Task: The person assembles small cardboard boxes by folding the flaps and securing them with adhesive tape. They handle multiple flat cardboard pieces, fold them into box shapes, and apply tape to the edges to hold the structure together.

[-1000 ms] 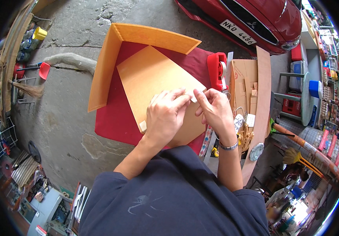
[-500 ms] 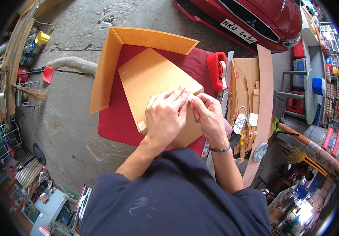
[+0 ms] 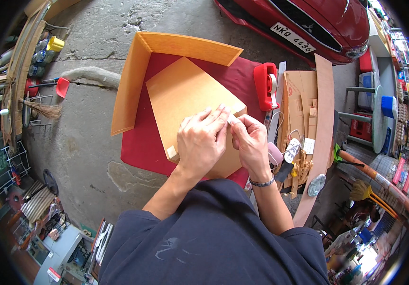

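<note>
A tan wooden panel (image 3: 190, 90) lies at a slant before me, with small light blocks at its edges, one being a corner block (image 3: 171, 152). Over its right part my two hands meet. Between the fingertips of my right hand (image 3: 250, 137) is a small whitish strip (image 3: 230, 120) that looks like tape. The fingers of my left hand (image 3: 202, 140) are drawn together at the strip's other side, the hand resting over the panel. Most of the strip is hidden by the fingers.
A maroon cloth (image 3: 140, 147) lies beneath the panel. Two joined wooden boards (image 3: 185, 46) stand upright behind it. To the right are a red tape dispenser (image 3: 264, 88), cardboard (image 3: 300, 85), wood scraps (image 3: 301, 171) and a long plank (image 3: 322, 109). A red car (image 3: 337, 23) stands far right.
The view has shifted slightly, moving the surroundings a little rightward. Both hands keep nearly the same pose at the strip.
</note>
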Demonstrator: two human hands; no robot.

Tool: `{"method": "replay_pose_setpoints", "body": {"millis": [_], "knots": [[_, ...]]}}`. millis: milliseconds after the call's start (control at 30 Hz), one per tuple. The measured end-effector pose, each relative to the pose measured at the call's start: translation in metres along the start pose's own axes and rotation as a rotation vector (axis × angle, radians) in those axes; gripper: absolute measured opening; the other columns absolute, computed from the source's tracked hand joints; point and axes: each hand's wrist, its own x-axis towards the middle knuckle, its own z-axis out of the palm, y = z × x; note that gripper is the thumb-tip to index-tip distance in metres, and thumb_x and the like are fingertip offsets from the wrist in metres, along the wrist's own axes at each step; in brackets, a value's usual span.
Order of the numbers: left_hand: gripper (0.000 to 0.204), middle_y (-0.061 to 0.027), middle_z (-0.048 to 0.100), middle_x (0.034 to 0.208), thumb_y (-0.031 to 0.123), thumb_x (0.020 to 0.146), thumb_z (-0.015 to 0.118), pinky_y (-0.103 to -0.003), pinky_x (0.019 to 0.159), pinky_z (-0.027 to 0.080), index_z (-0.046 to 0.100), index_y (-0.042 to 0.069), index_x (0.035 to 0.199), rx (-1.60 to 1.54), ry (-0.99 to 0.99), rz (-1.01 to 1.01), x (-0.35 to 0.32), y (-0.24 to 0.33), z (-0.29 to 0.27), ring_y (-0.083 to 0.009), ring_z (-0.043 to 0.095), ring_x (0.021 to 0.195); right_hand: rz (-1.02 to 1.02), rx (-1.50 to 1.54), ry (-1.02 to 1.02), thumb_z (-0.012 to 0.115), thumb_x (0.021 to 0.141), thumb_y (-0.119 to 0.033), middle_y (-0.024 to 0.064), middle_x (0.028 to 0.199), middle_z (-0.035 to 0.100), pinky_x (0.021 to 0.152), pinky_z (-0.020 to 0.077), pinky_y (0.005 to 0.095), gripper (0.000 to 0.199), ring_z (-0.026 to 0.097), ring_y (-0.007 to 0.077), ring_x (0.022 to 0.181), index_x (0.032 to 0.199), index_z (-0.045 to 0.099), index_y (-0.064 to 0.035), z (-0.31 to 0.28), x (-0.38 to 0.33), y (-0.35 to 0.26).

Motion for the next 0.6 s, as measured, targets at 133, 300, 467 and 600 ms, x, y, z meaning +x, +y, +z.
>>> {"method": "replay_pose_setpoints", "body": {"millis": [133, 300, 467, 600], "knots": [[0.030, -0.0096, 0.074, 0.112, 0.010, 0.085, 0.068, -0.041, 0.084, 0.053, 0.074, 0.009, 0.115, 0.015, -0.006, 0.007, 0.002, 0.000, 0.000, -0.0291, 0.071, 0.101, -0.119, -0.062, 0.059, 0.058, 0.100, -0.013, -0.0055, 0.062, 0.052, 0.046, 0.0302, 0.0183, 0.024, 0.040, 0.0004, 0.050, 0.078, 0.060, -0.0045, -0.002, -0.015, -0.017], [0.028, -0.0130, 0.073, 0.113, 0.008, 0.087, 0.067, -0.041, 0.091, 0.054, 0.073, 0.006, 0.115, -0.054, 0.004, -0.028, 0.012, 0.001, 0.005, -0.0314, 0.069, 0.107, -0.145, -0.145, 0.085, 0.056, 0.101, -0.011, -0.0034, 0.062, 0.054, 0.050, 0.0339, 0.0190, 0.024, 0.046, 0.0015, 0.054, 0.078, 0.059, -0.0037, -0.029, -0.030, -0.051], [0.033, -0.0175, 0.070, 0.119, 0.013, 0.090, 0.069, -0.040, 0.097, 0.052, 0.070, 0.003, 0.121, -0.037, -0.035, -0.020, 0.006, 0.005, -0.006, -0.0341, 0.065, 0.117, -0.180, -0.250, 0.050, 0.057, 0.103, -0.016, -0.0035, 0.070, 0.056, 0.058, 0.0374, 0.0192, 0.023, 0.048, 0.0018, 0.065, 0.084, 0.060, -0.0026, -0.036, -0.033, -0.035], [0.036, -0.0165, 0.069, 0.121, 0.016, 0.088, 0.073, -0.039, 0.099, 0.051, 0.070, 0.004, 0.122, -0.025, -0.017, -0.043, 0.001, 0.006, -0.029, -0.0331, 0.063, 0.119, -0.203, -0.285, 0.096, 0.056, 0.104, -0.017, -0.0034, 0.077, 0.058, 0.063, 0.0393, 0.0189, 0.023, 0.049, 0.0013, 0.071, 0.087, 0.061, -0.0019, -0.043, -0.018, -0.018]]}}
